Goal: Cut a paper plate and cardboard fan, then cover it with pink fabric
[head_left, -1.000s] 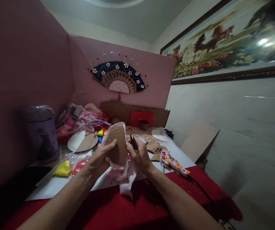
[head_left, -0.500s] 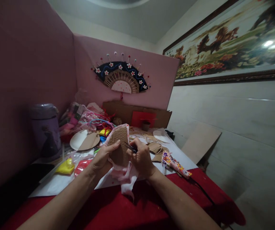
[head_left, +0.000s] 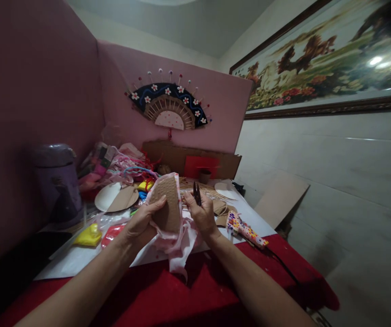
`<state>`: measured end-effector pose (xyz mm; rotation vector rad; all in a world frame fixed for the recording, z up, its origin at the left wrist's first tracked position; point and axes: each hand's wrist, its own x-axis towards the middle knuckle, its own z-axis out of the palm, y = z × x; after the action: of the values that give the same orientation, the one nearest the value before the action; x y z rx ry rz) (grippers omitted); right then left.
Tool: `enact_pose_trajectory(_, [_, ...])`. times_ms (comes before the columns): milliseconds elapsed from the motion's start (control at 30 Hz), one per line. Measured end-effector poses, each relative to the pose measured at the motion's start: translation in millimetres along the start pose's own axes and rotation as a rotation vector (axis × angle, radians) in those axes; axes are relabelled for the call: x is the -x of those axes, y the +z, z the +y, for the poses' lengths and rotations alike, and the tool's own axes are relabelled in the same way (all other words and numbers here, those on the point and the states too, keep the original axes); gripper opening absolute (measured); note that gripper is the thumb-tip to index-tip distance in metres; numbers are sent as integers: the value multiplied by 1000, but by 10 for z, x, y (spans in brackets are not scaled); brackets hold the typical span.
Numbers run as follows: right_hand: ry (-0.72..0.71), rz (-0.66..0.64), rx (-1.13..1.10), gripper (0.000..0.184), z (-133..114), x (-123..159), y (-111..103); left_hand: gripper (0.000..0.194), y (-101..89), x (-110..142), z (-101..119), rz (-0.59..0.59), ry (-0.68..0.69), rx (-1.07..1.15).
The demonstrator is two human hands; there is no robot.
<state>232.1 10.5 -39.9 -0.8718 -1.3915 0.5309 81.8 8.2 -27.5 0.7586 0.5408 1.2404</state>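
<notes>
My left hand [head_left: 141,223] is closed on a fan-shaped brown cardboard piece [head_left: 167,203] wrapped in pink dotted cloth [head_left: 178,243], held upright above the table. My right hand [head_left: 200,212] is closed around small black scissors [head_left: 197,194], whose blades point up just right of the cardboard's edge. Loose cloth hangs down below both hands over the red tablecloth [head_left: 195,295].
A flower-patterned glue gun [head_left: 244,229] lies right of my hands on white paper [head_left: 79,259]. Yellow and red packets [head_left: 89,236], paper discs [head_left: 108,196], coloured cords [head_left: 127,169] and a purple jug [head_left: 57,181] crowd the left. A decorated fan [head_left: 170,105] hangs on the pink board.
My right hand pulled the scissors away from the cardboard's edge and turned the blades upward. The left hand kept holding the wrapped cardboard nearly still.
</notes>
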Motion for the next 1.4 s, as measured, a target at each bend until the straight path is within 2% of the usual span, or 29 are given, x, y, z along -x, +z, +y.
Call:
enact_pose_trajectory(167, [266, -178, -214, 38, -24, 3, 31, 14, 30, 1, 83, 57, 42, 50])
enact_pose_trajectory(333, [297, -297, -272, 29, -100, 57, 40, 13, -28, -66, 163, 130, 92, 74])
enact_pose_trajectory(467, [333, -352, -310, 32, -84, 60, 38, 16, -69, -100, 209, 135, 178, 61])
enact_pose_trajectory(533, [336, -320, -313, 32, -54, 41, 40, 15, -67, -88, 210, 104, 169, 34])
enact_pose_trajectory(700, [301, -40, -387, 43, -28, -52, 4, 24, -46, 2, 134, -141, 22, -90])
enact_pose_trajectory(867, [348, -47, -564, 42, -115, -115, -81, 35, -25, 77, 54, -298, -79, -164])
enact_pose_trajectory(1133, [425, 26, -528, 31, -170, -151, -137, 36, -9, 106, 19, -350, -163, -282])
enact_pose_trajectory(1267, [427, -7, -449, 25, -156, -176, -172, 47, -25, 95, -6, -393, -183, -314])
enact_pose_trajectory(1400, [384, 0, -357, 23, -99, -185, -171, 56, -20, 96, -29, -354, -187, -346])
